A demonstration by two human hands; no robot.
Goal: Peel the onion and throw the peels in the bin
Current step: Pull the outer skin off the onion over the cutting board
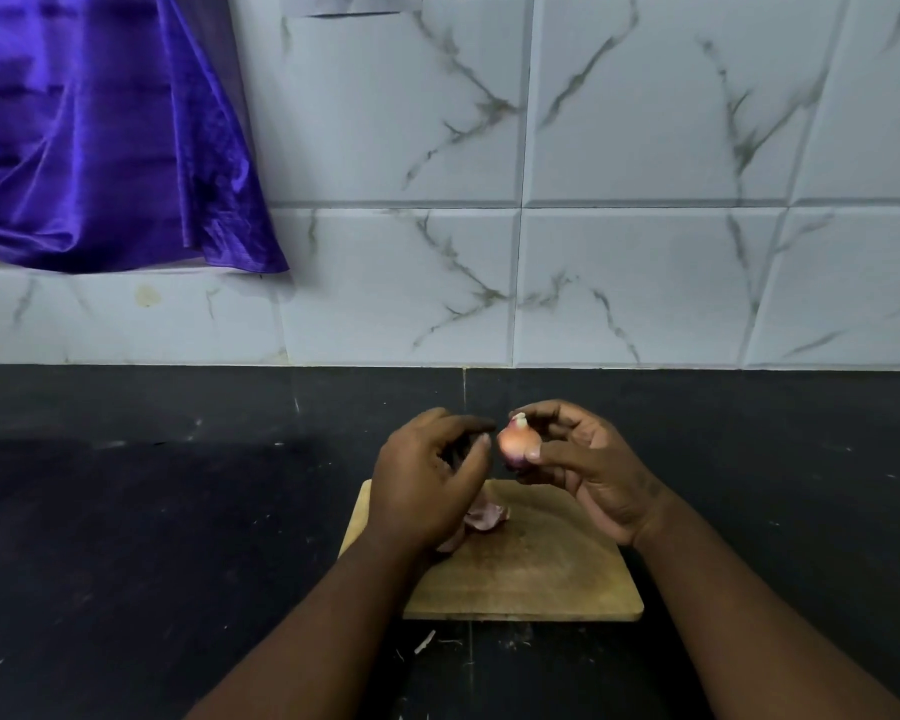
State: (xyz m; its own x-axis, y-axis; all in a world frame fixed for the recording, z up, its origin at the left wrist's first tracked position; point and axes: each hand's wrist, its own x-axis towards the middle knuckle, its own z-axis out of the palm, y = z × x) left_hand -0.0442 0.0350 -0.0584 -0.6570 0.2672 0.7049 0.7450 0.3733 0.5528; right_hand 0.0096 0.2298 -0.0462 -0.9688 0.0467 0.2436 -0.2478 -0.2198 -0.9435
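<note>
A small pinkish onion point(515, 443) with a pale tip is pinched between the thumb and fingers of my right hand point(588, 470), held above the far edge of a wooden cutting board point(531, 579). My left hand point(427, 480) hovers just left of the onion, fingers curled and apart, with nothing visible in it. A heap of pale purple peels point(481, 518) lies on the board, partly hidden under my left hand. No bin is in view.
The board lies on a black stone counter point(126, 537) against a white marble-patterned tiled wall point(645, 252). A purple satin cloth point(100, 137) hangs at the upper left. A small peel scrap point(424, 641) lies on the counter in front of the board.
</note>
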